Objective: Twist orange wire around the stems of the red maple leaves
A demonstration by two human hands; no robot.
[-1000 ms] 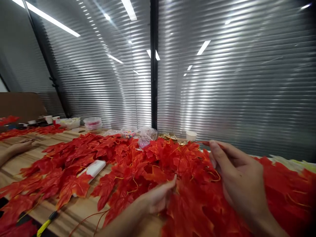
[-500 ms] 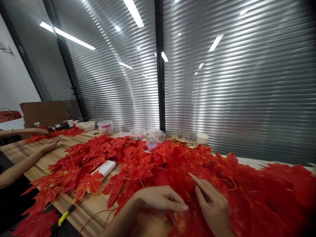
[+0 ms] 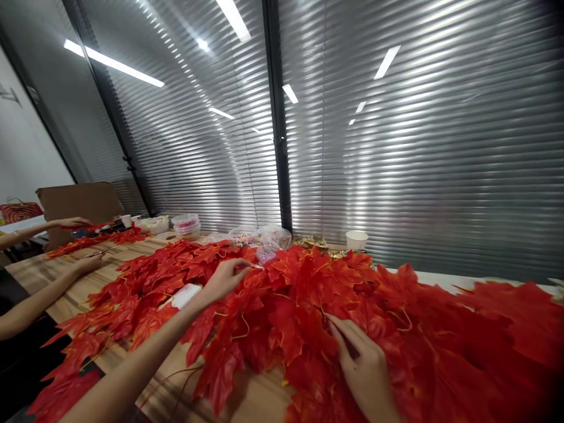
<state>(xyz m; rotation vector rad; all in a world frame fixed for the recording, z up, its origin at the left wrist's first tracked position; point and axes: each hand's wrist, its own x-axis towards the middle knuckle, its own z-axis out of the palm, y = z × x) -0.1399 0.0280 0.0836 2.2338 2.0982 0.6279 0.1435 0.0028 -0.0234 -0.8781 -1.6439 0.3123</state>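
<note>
Red artificial maple leaves (image 3: 304,282) with orange-yellow stems lie heaped across the wooden table. Above the middle of the heap, my left hand (image 3: 225,282) is stretched far forward, its thumb and fingers pinched together. A thin pale sliver shows at those fingertips, too small to name. My right hand (image 3: 361,364) stays low on the right, finger and thumb closed on a red maple leaf near its stem. Its other fingers are curled. Beside my left forearm, a white box-like object (image 3: 185,295) sits partly covered by leaves.
Along the back stand clear plastic tubs (image 3: 186,226), plastic bags (image 3: 273,238), gold foil (image 3: 311,242) and a paper cup (image 3: 356,239). Another person's arms (image 3: 57,288) reach in at the left, near a cardboard sheet (image 3: 79,207). A red cord (image 3: 170,376) crosses the table's front.
My left hand has moved from beside my right hand forward and left over the leaves. My right hand has shifted slightly left. The other person's farther hand has lifted a little.
</note>
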